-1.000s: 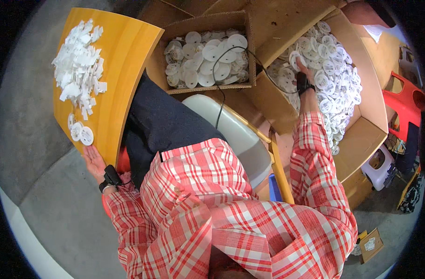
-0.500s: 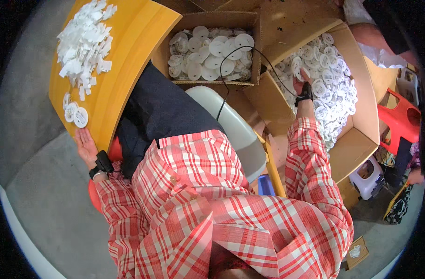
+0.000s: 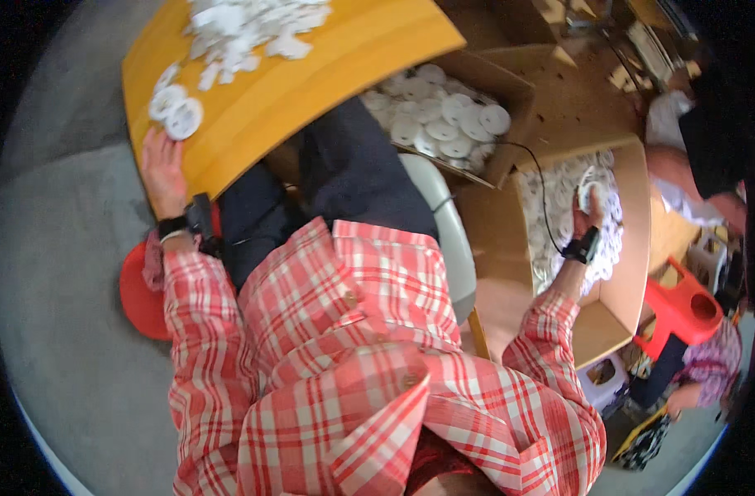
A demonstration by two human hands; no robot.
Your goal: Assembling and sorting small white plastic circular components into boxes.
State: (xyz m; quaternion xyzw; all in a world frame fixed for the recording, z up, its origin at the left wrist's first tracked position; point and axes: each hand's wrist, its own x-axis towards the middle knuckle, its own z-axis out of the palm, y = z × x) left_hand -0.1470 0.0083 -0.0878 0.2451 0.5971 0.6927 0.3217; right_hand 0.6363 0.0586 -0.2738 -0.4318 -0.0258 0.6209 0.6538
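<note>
Shifted toward upper left, the surface (image 3: 311, 91) is touched by left hand (image 3: 164, 169), outstretched; mid-right, disc (image 3: 591, 192) is pinched by right hand (image 3: 587, 217).

At the near left corner of the yellow tabletop (image 3: 328, 78), the left hand (image 3: 164, 175) rests, fingers extended, just beside 3 white discs (image 3: 183, 118). Right of the tabletop stand 2 disc-filled boxes, a smaller box (image 3: 516, 107) and, farther from it, a larger box (image 3: 634, 223), where the right hand (image 3: 587, 217) holds 1 white ring (image 3: 590, 183).

Yellow tabletop (image 3: 311, 87); white pieces (image 3: 245, 33), discs (image 3: 183, 118) atop
</note>
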